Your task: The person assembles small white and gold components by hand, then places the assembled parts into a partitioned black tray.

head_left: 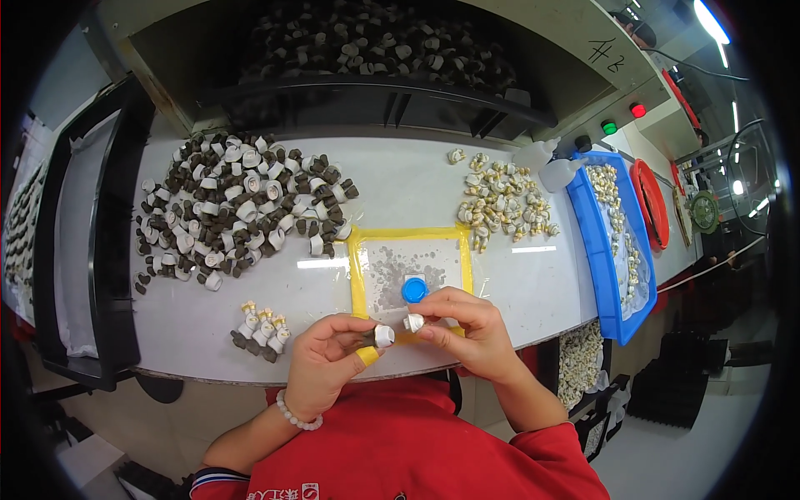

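Note:
Near the table's front edge, my left hand (321, 357) pinches a white and dark brown toy body part (384, 337), its white end facing right. Just across from it, my right hand (473, 332) grips a small white piece (413, 322) between thumb and fingers; the two parts are apart. A yellow band wraps my left thumb. Beyond my hands, a round blue cap (414, 290) sits on a grey-spotted sheet bordered with yellow tape (357, 275). Several joined figures (265, 332), brown below and pale yellow on top, lie left of my left hand.
Many white-and-brown parts (242, 200) are heaped at the far left, smaller white-and-gold pieces (504, 200) at the far right. A blue tray (596, 258) of such pieces stands at right, beside white bottles (558, 173). A black tray (104, 242) borders the left; a shelf overhangs the back.

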### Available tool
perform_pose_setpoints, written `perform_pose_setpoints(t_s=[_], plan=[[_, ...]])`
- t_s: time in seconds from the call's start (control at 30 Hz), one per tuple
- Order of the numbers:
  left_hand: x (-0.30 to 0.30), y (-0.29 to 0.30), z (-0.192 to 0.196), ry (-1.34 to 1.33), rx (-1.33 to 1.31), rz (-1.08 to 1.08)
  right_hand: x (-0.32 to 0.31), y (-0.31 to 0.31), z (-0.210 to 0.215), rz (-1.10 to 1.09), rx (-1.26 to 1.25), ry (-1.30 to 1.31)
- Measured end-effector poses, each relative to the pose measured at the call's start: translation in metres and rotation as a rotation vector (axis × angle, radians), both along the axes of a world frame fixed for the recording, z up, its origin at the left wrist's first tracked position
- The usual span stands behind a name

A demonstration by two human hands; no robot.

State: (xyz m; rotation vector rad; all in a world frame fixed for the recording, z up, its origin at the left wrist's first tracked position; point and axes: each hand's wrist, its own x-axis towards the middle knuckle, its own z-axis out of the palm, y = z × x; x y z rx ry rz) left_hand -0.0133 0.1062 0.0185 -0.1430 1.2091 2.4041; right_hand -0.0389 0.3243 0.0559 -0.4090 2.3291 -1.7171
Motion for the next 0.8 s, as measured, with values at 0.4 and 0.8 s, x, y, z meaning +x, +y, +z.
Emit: perform_pose_setpoints(t_s=[0.4, 0.8], plan=[[0.006, 0.004, -0.013, 0.268, -0.069, 0.051, 0.008, -0.010, 0.001, 0.047, -0.008, 0.026], [0.013, 0.009, -0.011, 0.387, -0.347, 0.066, 0.013, -0.008, -0.004, 0.062, -0.016, -0.039]])
